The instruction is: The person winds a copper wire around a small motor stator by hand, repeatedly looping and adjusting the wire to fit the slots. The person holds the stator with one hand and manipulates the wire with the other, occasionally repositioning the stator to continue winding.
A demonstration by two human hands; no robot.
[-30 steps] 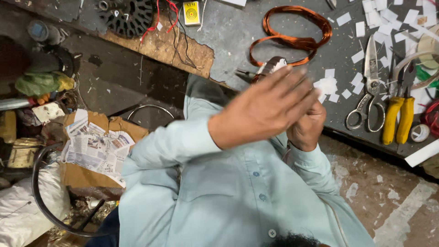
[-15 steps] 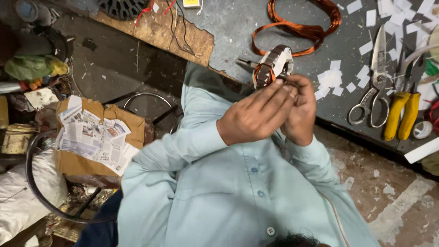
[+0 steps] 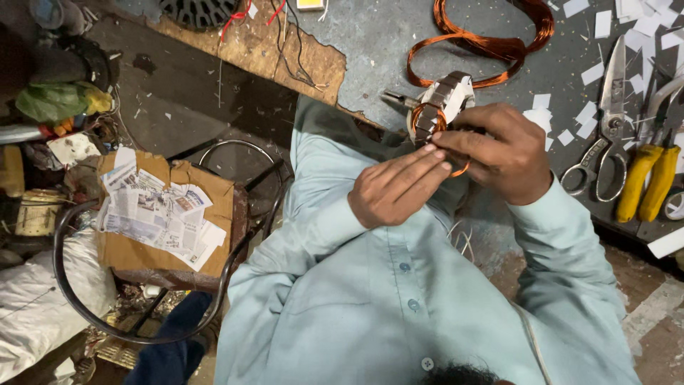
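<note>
we hold a small motor stator [image 3: 442, 100] at the near edge of the grey workbench [image 3: 370, 43], just beyond our chest. our right hand [image 3: 509, 153] is closed around its side, and our left hand [image 3: 395, 187] pinches the copper winding [image 3: 427, 117] with its fingertips [image 3: 436, 158] where the wire loops out of the slots.

the thin wire could kink or lose its enamel if we pull it hard against the edge of the steel core, and a loop could slip out of its slot if the pinch loosens. the stator hangs partly over the bench edge, so a slack right-hand hold could let it drop.

our hands hide most of the stator, so we cannot count the slots or see how many are filled. the large copper wire coil [image 3: 491, 39] is cut off at the top, and the scissors [image 3: 605, 121] and yellow-handled pliers [image 3: 648, 178] run out at the right.
</note>
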